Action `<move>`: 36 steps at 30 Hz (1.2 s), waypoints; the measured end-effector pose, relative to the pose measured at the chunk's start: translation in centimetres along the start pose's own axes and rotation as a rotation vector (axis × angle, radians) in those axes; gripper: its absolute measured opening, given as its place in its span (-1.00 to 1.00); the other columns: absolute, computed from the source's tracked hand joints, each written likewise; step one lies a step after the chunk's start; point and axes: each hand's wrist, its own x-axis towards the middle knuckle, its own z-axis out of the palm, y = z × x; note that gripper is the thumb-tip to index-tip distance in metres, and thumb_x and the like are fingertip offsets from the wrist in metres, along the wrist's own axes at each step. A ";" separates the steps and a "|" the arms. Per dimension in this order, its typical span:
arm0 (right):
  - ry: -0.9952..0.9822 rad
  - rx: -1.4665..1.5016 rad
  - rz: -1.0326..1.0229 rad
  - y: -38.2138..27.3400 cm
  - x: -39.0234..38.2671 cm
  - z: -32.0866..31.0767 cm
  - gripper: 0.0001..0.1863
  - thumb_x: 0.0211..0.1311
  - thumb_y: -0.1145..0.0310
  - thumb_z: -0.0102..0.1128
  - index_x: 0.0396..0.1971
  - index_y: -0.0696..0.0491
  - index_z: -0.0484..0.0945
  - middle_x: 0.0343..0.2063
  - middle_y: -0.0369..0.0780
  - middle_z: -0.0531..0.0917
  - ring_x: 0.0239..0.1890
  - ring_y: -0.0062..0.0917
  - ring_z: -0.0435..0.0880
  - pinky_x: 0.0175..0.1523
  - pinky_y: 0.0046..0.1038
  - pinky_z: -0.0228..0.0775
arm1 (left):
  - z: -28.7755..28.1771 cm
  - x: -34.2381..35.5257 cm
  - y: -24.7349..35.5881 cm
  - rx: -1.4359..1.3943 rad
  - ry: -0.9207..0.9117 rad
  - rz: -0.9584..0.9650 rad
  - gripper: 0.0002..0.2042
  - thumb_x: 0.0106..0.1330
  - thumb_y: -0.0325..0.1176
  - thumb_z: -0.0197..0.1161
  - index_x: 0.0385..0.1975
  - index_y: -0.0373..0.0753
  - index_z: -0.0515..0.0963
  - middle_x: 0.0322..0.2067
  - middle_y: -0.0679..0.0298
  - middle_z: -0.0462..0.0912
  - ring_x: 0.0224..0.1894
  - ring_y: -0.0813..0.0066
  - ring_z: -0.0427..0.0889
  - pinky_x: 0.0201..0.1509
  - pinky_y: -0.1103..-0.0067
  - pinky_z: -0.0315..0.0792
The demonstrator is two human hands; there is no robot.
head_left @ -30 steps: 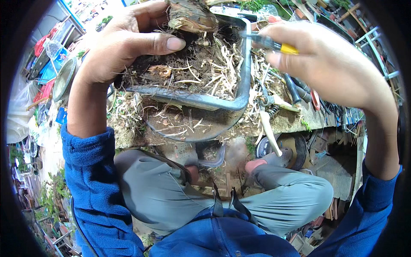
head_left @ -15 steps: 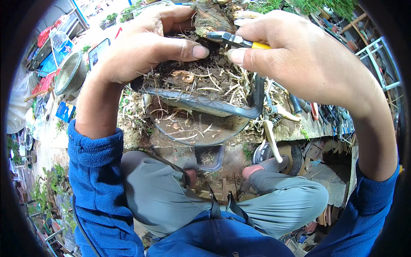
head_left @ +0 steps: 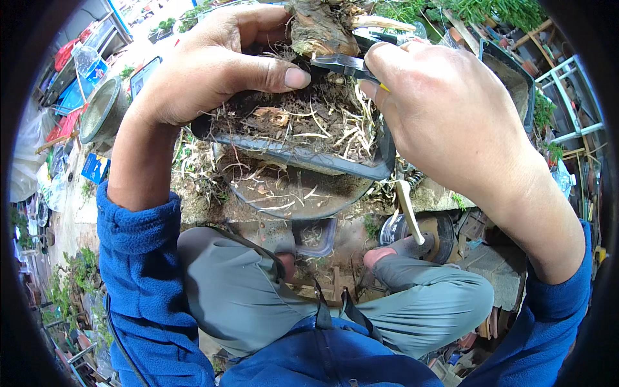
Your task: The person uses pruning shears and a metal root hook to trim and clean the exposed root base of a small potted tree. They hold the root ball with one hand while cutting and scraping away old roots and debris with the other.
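My left hand (head_left: pixel 225 68) grips a gnarled woody trunk with roots (head_left: pixel 325 32), its thumb across the lower side. My right hand (head_left: pixel 442 106) is closed on dark-jawed cutting pliers (head_left: pixel 342 63) with a yellow handle, largely hidden by my fingers; the jaws are at the trunk's base. Below both hands lies a black rectangular tray (head_left: pixel 290 153) of dark soil, root strands and pale scraps, resting on a round stand (head_left: pixel 284 203) littered with scraps. Pale-handled shears (head_left: pixel 407 206) hang over the ledge's edge beside the tray, partly hidden by my right hand.
A stone pot (head_left: pixel 97 113), a phone (head_left: pixel 142 76), a plastic bottle (head_left: pixel 87 61) and a blue card (head_left: pixel 95 168) are at left. A black trough (head_left: pixel 516 84) and white metal frame (head_left: pixel 567 97) stand at right. Below the ledge are a clear box (head_left: pixel 313 238) and a round can (head_left: pixel 393 229).
My right hand has moved left onto the trunk's base with the pliers, then rotated, knuckles up and wrist lower. My left hand and the trunk have shifted slightly right since the earliest frame.
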 end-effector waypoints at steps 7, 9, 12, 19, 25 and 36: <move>-0.022 -0.031 0.046 -0.3 -0.5 0.1 -0.82 0.35 0.34 0.24 -0.29 0.15 0.53 -0.42 -0.03 0.64 -0.26 -0.07 0.69 -0.13 -0.11 0.54 | 0.1 0.1 -0.6 -0.115 -0.035 -0.012 -0.44 0.18 -0.37 0.53 0.18 -0.31 0.51 -0.05 0.30 0.60 0.02 0.56 0.57 0.09 0.62 0.47; -0.009 0.133 0.051 -0.1 0.0 -0.3 -0.78 0.37 0.31 0.22 -0.23 0.18 0.58 -0.38 -0.02 0.67 -0.22 -0.02 0.69 -0.04 -0.10 0.52 | 0.0 0.1 -0.3 -0.153 -0.063 -0.027 -0.46 0.18 -0.38 0.52 0.17 -0.31 0.51 -0.06 0.31 0.61 0.00 0.58 0.57 0.06 0.63 0.48; -0.185 0.330 0.150 0.1 0.7 -2.0 -0.69 0.40 0.25 0.21 -0.16 0.25 0.63 -0.25 0.03 0.68 -0.13 -0.01 0.67 0.10 -0.14 0.47 | 0.4 0.3 -0.2 -0.229 -0.128 0.039 -0.49 0.19 -0.42 0.50 0.14 -0.32 0.51 -0.07 0.32 0.61 -0.02 0.61 0.55 0.03 0.65 0.48; -0.425 0.187 0.128 0.8 2.5 -3.6 -0.64 0.38 0.20 0.22 -0.29 0.28 0.63 -0.34 0.04 0.60 -0.21 -0.08 0.64 -0.03 -0.14 0.45 | 0.9 -0.2 -0.1 -0.028 0.008 0.083 -0.47 0.20 -0.42 0.47 0.18 -0.41 0.50 0.02 0.22 0.65 0.02 0.53 0.59 0.11 0.56 0.49; -0.164 0.173 0.099 0.5 0.6 0.7 -0.74 0.35 0.29 0.24 -0.40 0.20 0.52 -0.40 0.03 0.60 -0.22 0.00 0.64 -0.04 -0.08 0.49 | 0.6 -0.2 0.1 -0.010 -0.012 0.025 -0.37 0.19 -0.43 0.52 0.25 -0.44 0.43 0.15 0.16 0.60 0.19 0.44 0.55 0.30 0.51 0.43; -0.226 0.427 0.086 1.8 0.8 -2.1 -0.62 0.39 0.15 0.22 -0.25 0.26 0.59 -0.37 0.03 0.57 -0.24 -0.09 0.62 -0.10 -0.13 0.43 | 0.8 -0.2 0.1 -0.235 -0.068 0.025 -0.41 0.22 -0.47 0.49 0.25 -0.42 0.45 0.13 0.18 0.63 0.14 0.47 0.59 0.29 0.53 0.46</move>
